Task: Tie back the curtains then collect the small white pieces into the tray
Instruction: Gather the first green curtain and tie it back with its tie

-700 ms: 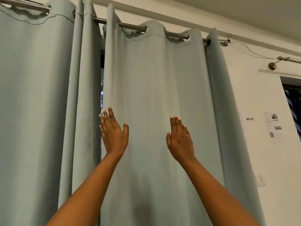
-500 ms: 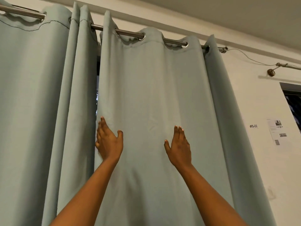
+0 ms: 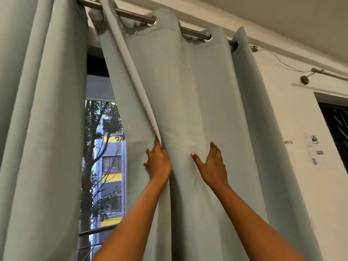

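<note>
In the head view, the task is judged to be at its very start: the right-hand panel of pale grey-green fabric curtain (image 3: 188, 91) is only partly drawn aside along the steel curtain rod (image 3: 131, 14), and no tie-back is seen on it. The matching left-hand curtain panel (image 3: 41, 119) hangs loose, well apart from the grip. The gathering and tying of both panels is left to be done, and the small white pieces and the tray are not in view at all.

The inner edge of the right-hand panel is held by the left hand (image 3: 158, 162), with the fingers curled round the hem and partly hidden behind the fold. Just beside that grip, the right hand (image 3: 211, 164) is laid flat on the cloth, fingers straight and thumb spread wide. Both arms are raised and stretched upward. Beyond the grip, in the gap between the panels, a window (image 3: 102, 166) with a tree and a building outside is exposed.
</note>
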